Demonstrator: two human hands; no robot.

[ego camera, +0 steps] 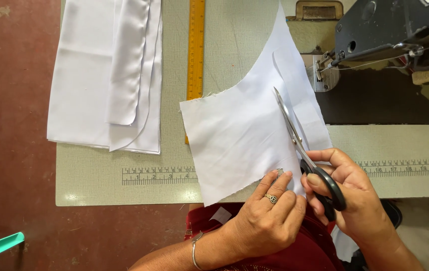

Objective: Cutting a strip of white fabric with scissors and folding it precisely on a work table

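Note:
A white fabric piece (pixel 244 135) with a curved edge lies on the sewing table (pixel 104 178) and hangs over its front edge. My left hand (pixel 267 221), with a ring and a bracelet, pinches the fabric's lower edge. My right hand (pixel 347 195) holds black-handled scissors (pixel 300 145) with the blades lying along the fabric's right side, tips pointing away from me.
A stack of white fabric pieces (pixel 106 75) lies at the table's left. A yellow ruler (pixel 195 47) lies beside it. The black sewing machine (pixel 395 30) stands at the right rear. A printed scale (pixel 159 175) runs along the table's front. The red floor (pixel 9 125) lies left.

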